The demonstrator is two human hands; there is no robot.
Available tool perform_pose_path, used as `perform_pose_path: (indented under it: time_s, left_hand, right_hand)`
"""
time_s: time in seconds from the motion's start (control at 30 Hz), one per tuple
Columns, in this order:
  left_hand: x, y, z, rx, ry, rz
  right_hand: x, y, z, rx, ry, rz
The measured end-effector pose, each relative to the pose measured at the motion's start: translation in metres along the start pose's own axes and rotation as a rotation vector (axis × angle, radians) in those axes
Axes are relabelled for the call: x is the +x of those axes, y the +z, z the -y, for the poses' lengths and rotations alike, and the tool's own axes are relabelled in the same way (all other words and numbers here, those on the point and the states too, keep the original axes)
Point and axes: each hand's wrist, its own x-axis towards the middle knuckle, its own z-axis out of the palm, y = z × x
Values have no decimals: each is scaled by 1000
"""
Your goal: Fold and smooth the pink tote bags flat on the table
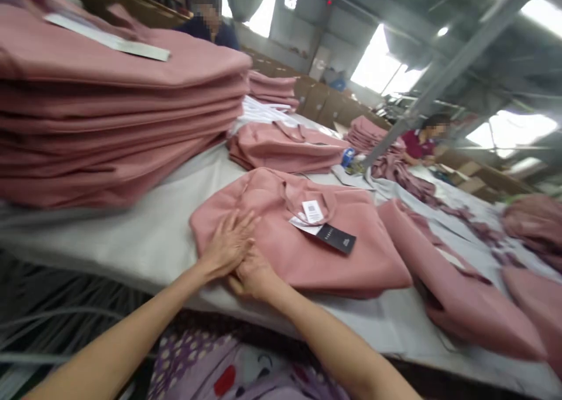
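Observation:
A folded pink garment (351, 265) lies on the pale cloth-covered table in front of me, a loop of fabric at its upper middle. A white label (312, 211) and a black tag (336, 238) rest on it. My left hand (230, 242) lies flat on the garment's left part with its fingers spread. Against it, at the garment's near left edge, is my right hand (254, 271); its fingers are bent and partly hidden, and whether they grip the fabric cannot be made out.
A tall stack of folded pink garments (123, 113) stands at left. Behind the front garment lies another folded pile (290, 148). More pink pieces (465, 283) lie at right. A slanted metal post (413, 113) rises beyond the table. Two people are in the background.

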Motion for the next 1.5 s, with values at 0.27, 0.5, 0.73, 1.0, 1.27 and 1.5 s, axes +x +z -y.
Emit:
perform_pose_path:
  time_s: [0.27,0.5,0.73,1.0,1.27,1.5]
  left_hand:
    - [1,12,8,235,155,-14]
    - [12,6,10,309,130,102]
    - [25,8,34,301,93,154]
    - [36,5,35,276,74,234]
    - [14,-10,2,389,-302,-198]
    - [11,-19,-7,317,-512,-105]
  right_hand:
    - [-70,-138,-18,-21,278,-187]
    - [-96,-319,-59,-608,608,-380]
    - [-213,-181,-89,-536,986,106]
    - [-270,-137,-127,-426,1182,-166]
    - [-272,-133,-128,-241,1594,-513]
    - [-268,-152,-118,-105,1705,-496]
